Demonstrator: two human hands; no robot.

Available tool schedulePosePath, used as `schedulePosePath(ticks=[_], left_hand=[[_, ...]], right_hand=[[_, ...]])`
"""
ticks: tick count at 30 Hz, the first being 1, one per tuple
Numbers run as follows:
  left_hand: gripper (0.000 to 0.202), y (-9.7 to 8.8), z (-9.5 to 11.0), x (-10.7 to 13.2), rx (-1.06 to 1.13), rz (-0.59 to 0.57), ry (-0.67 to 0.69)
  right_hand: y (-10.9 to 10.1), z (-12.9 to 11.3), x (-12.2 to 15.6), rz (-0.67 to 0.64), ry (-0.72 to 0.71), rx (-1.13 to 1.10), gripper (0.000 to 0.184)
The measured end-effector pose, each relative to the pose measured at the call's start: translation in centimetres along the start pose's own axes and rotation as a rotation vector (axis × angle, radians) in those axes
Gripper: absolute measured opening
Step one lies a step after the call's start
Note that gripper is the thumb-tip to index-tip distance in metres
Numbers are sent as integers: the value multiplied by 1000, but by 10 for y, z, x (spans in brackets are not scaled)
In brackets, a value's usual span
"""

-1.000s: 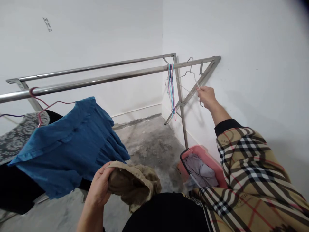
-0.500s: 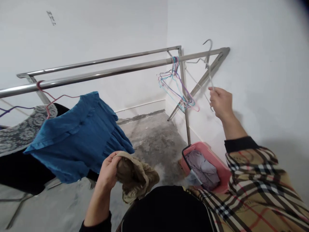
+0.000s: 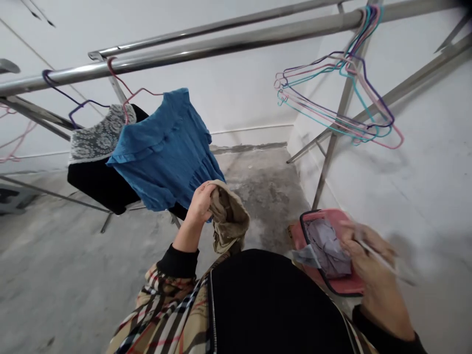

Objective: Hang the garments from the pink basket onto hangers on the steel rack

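Observation:
My left hand (image 3: 201,204) is closed on a bunched tan garment (image 3: 229,219), held in front of my waist. My right hand (image 3: 372,265) is low at the right, blurred by motion, with its fingers closed on a thin white wire hanger (image 3: 383,260). It hovers over a pink basket (image 3: 342,285) with grey cloth (image 3: 328,243) inside. A bunch of several coloured wire hangers (image 3: 342,105) swings from the steel rail (image 3: 221,46) above.
A blue dress (image 3: 165,147) on a red hanger and a black garment with a lace collar (image 3: 98,162) hang from the rail at left. White walls close the corner behind and to the right. Rack legs (image 3: 332,147) stand by the wall on a concrete floor.
My right hand took the white hanger off the rail end and came down to the basket. The coloured hangers swing. The view moved closer under the rail.

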State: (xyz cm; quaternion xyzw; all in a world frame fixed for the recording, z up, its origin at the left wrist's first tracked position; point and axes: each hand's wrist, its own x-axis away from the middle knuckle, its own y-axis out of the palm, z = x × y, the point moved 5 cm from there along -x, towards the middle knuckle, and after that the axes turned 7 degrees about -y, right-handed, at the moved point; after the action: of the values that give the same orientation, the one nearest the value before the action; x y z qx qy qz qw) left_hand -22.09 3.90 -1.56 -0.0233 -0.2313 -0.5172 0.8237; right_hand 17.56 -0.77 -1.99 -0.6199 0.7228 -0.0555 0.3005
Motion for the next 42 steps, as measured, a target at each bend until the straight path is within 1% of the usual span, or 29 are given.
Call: schedulePosePath(ticks=[2,6,8,11,15,17,18,20,21,22,23,24,25,26,27,28,29,30,32,33,34,35,36,39,40,41,42], left_hand=[[19,5,0,-1,11,-15,5],[20,7,-1,-1,16,4,27],[21,7,-3,0,7,2,27],[23,10,-8,4,4,-18,16],[33,20,-21,14,-30,-83,30],[34,25,-28,21,-140,-130,79],[34,29,-31,26,-238,-173,123],[33,37,-36,37,-515,-299,264],[34,41,-36,44,-686,-353,362],[35,43,-35,51,-863,-371,474],[37,44,-32,56,-1033,-347,600],[38,44,-27,61,-1182,-279,735],[40,43,-20,65,-1302,-187,865],[42,43,-13,68,-1394,-99,978],[44,43,-6,69,-1462,-36,1069],[47,43,-1,70,-1519,-20,1137],[48,45,2,70,-1570,-46,1185],[48,46,4,68,-1618,-104,1211],[43,47,4,65,-1697,-246,1213],[41,47,3,64,-1721,-291,1201],[39,46,3,63,-1732,-309,1186],[38,45,4,63,-1733,-299,1175],[37,43,5,63,-1725,-269,1169],[40,36,11,66,-1687,-133,1167],[41,33,13,67,-1675,-79,1163],[42,31,16,68,-1660,-25,1160],[43,29,19,69,-1644,21,1160]], right_hand=[[16,-8,-1,-120,-28,-32,24],[52,-25,-3,-342,-168,-139,30],[66,-27,-3,-395,-182,-161,28],[88,-27,0,-454,-158,-200,30],[124,-26,0,-467,-106,-196,37],[142,-27,-2,-475,-104,-207,39],[150,-28,-4,-470,-104,-224,41],[161,-27,-9,-435,-77,-275,44],[165,-25,-11,-408,-45,-310,45],[166,-22,-13,-376,-8,-348,46],[167,-20,-14,-348,25,-383,46],[166,-18,-15,-328,44,-410,45],[164,-18,-17,-314,43,-425,45],[161,-19,-18,-311,24,-428,44],[159,-21,-20,-317,-10,-419,44],[156,-24,-22,-324,-49,-404,44],[153,-27,-25,-333,-88,-390,43],[151,-30,-29,-344,-122,-381,43],[150,-34,-36,-367,-167,-379,40],[149,-35,-39,-364,-178,-383,38],[148,-34,-41,-346,-192,-381,34],[147,-33,-43,-302,-210,-365,30],[143,-30,-43,-224,-231,-331,26],[127,-14,-28,136,-270,-164,19],[125,-6,-19,225,-261,-120,17],[126,2,-10,266,-240,-97,15],[131,11,-2,247,-210,-96,15]])
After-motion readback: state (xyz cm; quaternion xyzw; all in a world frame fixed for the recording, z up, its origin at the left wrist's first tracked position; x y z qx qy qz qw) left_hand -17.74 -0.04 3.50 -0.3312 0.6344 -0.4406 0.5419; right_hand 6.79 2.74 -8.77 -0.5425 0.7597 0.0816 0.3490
